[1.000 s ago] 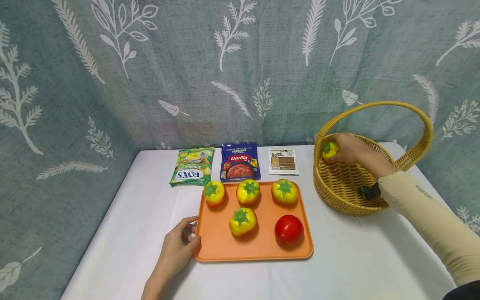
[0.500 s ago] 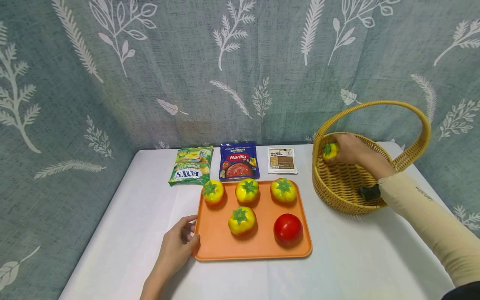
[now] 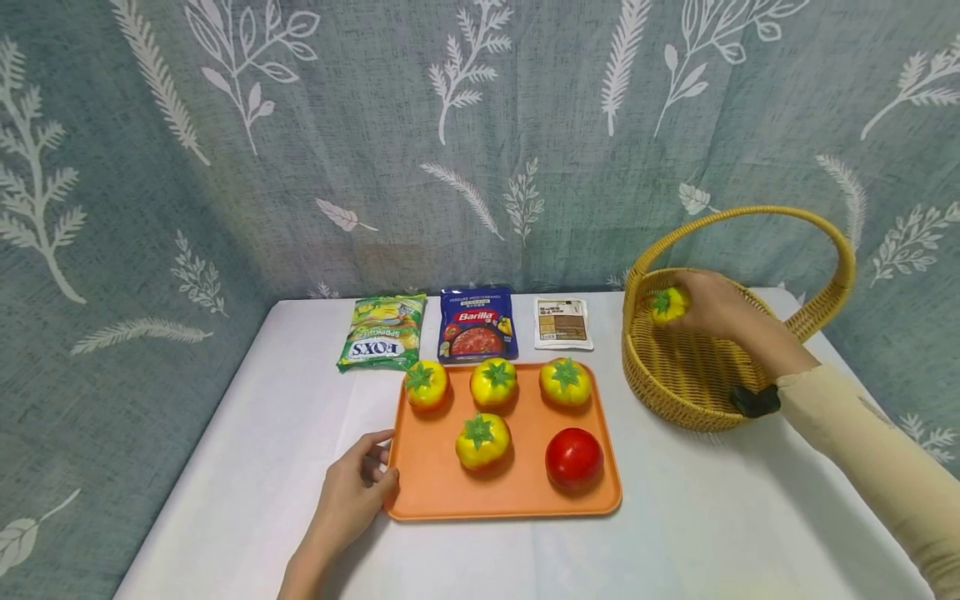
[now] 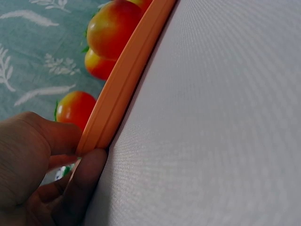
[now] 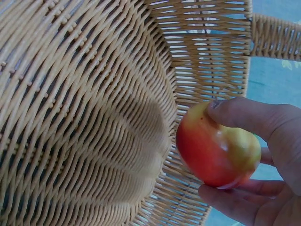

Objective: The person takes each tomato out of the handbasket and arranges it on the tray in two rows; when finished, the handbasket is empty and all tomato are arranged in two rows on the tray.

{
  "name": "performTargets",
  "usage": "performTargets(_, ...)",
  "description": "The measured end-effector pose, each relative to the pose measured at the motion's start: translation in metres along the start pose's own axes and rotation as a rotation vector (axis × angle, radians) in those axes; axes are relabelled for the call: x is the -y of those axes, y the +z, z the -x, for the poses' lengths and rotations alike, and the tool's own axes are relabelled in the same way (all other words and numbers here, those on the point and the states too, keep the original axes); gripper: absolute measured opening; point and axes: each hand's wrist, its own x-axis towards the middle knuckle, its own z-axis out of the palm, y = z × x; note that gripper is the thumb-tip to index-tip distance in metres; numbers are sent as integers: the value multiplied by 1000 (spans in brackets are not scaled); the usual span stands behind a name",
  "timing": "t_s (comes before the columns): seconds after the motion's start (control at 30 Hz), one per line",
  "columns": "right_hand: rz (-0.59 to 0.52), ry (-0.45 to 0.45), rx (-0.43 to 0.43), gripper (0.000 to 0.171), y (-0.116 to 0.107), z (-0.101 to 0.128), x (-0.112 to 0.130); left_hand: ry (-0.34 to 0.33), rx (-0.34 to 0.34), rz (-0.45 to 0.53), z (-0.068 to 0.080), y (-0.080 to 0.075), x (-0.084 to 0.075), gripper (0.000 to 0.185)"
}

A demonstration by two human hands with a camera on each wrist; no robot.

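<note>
My right hand [image 3: 708, 310] is inside the wicker basket [image 3: 651, 385] and grips a yellow-and-red tomato [image 3: 669, 306] with a green leafy top. In the right wrist view, the thumb and fingers hold the tomato [image 5: 214, 150] from opposite sides, close to the woven wall. With my left hand [image 3: 356, 483] I pinch the left rim of the orange tray [image 3: 431, 500]; the left wrist view shows thumb and finger on the tray's edge [image 4: 117, 89]. Several yellow tomatoes with green tops, such as the front one [image 3: 483, 442], and a plain red tomato [image 3: 574, 458] lie on the tray.
Behind the tray lie a green FOX'S bag [image 3: 382, 331], a blue Barilla pouch [image 3: 477, 325] and a small white-and-brown packet [image 3: 563, 323]. The basket's tall handle [image 3: 750, 210] arches above my right arm. A patterned curtain [image 3: 375, 167] hangs behind the white table [image 3: 255, 433].
My right hand has shifted slightly to the right inside the basket, with the tomato still in its grip. The left hand and the tray have stayed in place.
</note>
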Motion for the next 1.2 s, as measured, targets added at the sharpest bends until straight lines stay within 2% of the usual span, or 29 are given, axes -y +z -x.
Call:
performTargets(0.3,-36,-8,-67,68,-7,23,7,4,-2,-2,0,-1,0,53)
performTargets(0.6,6,-36,-161,70,-12,41,20,3,-10,-4,1,-1,-1,52)
performTargets(0.93,-34,-52,-219,70,-16,56,32,2,-12,-12,1,2,1,52)
performTargets(1.2,-108,-88,-266,70,-15,69,43,13,-19,-17,1,1,1,52)
